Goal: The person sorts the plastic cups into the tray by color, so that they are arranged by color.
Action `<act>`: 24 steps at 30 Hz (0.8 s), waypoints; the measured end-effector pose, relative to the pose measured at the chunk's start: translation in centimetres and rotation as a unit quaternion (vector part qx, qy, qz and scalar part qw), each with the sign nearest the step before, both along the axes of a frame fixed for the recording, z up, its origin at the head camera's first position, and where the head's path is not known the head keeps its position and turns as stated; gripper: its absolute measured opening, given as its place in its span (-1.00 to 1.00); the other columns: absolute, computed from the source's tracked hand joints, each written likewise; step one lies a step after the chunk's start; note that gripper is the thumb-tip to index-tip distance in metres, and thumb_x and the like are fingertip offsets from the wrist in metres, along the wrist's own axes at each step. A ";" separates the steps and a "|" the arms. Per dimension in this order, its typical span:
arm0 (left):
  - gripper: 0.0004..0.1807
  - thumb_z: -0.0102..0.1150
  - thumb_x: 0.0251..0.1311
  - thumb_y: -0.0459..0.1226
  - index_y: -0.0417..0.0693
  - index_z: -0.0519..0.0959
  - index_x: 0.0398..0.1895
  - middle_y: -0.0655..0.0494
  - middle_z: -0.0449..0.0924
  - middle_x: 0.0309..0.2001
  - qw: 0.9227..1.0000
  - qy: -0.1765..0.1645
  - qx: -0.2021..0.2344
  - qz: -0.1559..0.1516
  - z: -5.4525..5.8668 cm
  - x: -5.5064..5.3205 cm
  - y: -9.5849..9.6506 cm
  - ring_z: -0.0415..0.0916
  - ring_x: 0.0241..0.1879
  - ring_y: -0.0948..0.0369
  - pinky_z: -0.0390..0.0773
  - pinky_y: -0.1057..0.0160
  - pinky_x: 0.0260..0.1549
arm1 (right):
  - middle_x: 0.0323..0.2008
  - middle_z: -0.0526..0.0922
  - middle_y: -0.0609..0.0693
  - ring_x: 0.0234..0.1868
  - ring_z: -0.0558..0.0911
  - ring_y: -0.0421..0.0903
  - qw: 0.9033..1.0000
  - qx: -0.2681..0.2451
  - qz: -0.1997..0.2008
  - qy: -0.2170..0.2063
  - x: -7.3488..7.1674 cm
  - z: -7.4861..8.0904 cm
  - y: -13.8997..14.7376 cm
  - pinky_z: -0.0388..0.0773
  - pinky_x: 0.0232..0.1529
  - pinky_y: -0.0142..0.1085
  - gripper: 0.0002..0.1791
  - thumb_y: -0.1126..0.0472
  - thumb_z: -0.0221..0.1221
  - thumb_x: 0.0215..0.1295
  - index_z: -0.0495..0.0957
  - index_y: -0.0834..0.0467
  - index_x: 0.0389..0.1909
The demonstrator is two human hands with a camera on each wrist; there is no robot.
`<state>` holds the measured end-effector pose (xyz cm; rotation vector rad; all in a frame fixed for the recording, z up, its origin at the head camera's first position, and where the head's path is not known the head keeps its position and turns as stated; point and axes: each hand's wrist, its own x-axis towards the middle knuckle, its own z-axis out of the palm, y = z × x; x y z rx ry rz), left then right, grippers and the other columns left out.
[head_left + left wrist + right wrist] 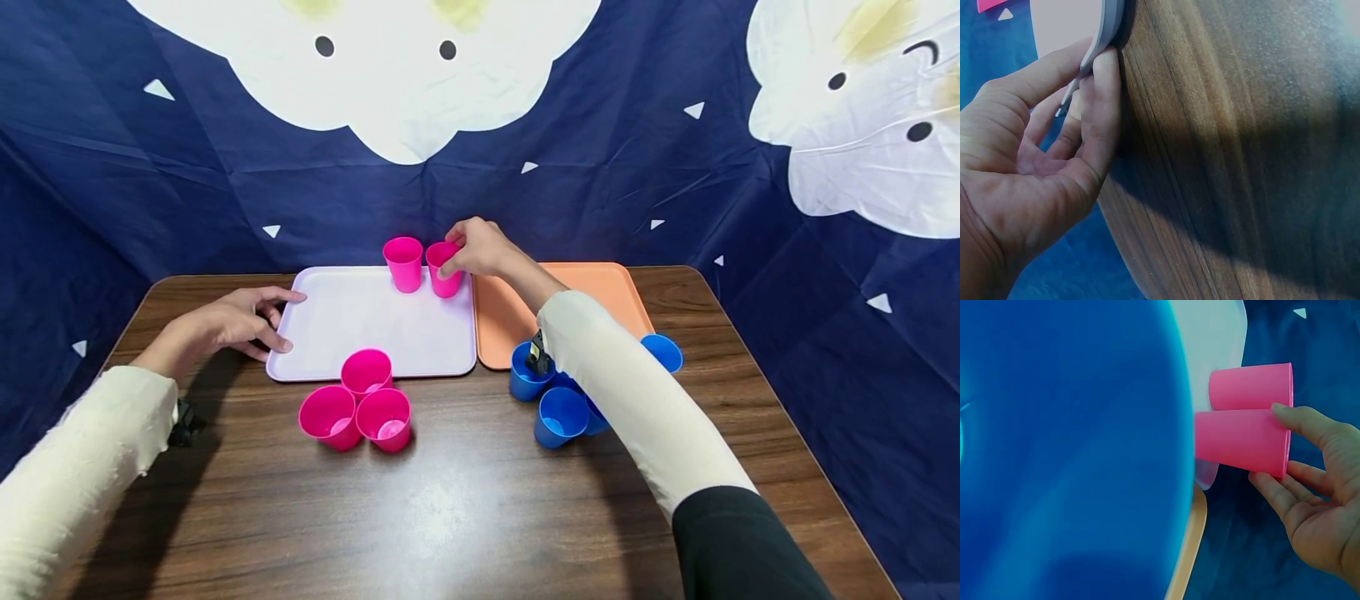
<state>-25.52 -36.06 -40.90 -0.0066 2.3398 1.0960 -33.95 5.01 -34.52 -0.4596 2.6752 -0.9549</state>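
My right hand (483,248) pinches a pink cup (444,286) near its rim, thumb on one side and fingers on the other, as the right wrist view also shows. That cup stands upright at the back right corner of a pale lavender tray (337,321). Beside it on the tray is another pink cup (405,271). At the tray's left end, my left hand (232,323) holds the edge between thumb and fingers; the left wrist view shows the rim (1107,28) between them.
Three pink cups, one of them a front cup (384,419), cluster before the lavender tray. An orange tray (502,321) adjoins it on the right. Several blue cups, including a front one (561,417), stand partly hidden under my right forearm. A dark blue cloth (600,200) hangs behind the wooden table (300,517).
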 end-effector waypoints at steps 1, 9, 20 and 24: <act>0.16 0.56 0.16 -0.56 -0.26 0.10 0.78 -0.03 0.31 -0.13 1.000 -0.001 0.000 0.000 0.0 0.0 0.0 0.52 -0.25 0.15 0.85 0.12 -0.26 | 0.27 0.76 0.12 0.26 0.68 0.05 1.000 -0.001 -0.003 -0.001 -0.1 -0.1 -0.1 0.74 0.23 -0.20 -0.26 0.08 0.66 0.23 0.64 0.21 0.39; 0.15 0.56 0.15 -0.56 -0.25 0.10 0.77 -0.03 0.32 -0.14 1.000 0.000 0.002 0.002 -0.1 0.0 0.0 0.54 -0.26 0.15 0.85 0.13 -0.27 | 0.27 0.76 0.11 0.29 0.68 0.08 1.000 -0.005 -0.014 0.008 -1.2 -0.6 -0.5 0.75 0.24 -0.18 -0.25 0.08 0.68 0.18 0.66 0.21 0.37; 0.16 0.57 0.14 -0.57 -0.25 0.11 0.77 -0.01 0.32 -0.15 1.000 0.002 0.003 0.001 -0.1 0.0 0.0 0.53 -0.26 0.16 0.85 0.13 -0.28 | 0.33 0.74 0.10 0.37 0.65 0.06 1.000 0.000 -0.026 -0.009 -1.7 -0.5 -0.5 0.70 0.36 -0.18 -0.19 0.06 0.68 0.19 0.62 0.18 0.44; 0.15 0.57 0.14 -0.56 -0.25 0.12 0.76 0.00 0.31 -0.15 1.000 0.003 0.005 0.001 -0.1 0.0 0.0 0.53 -0.25 0.16 0.84 0.12 -0.28 | 0.34 0.73 0.13 0.37 0.64 0.07 1.000 -0.002 -0.025 -0.012 -1.2 -0.2 -0.5 0.68 0.39 -0.17 -0.20 0.08 0.67 0.22 0.61 0.21 0.44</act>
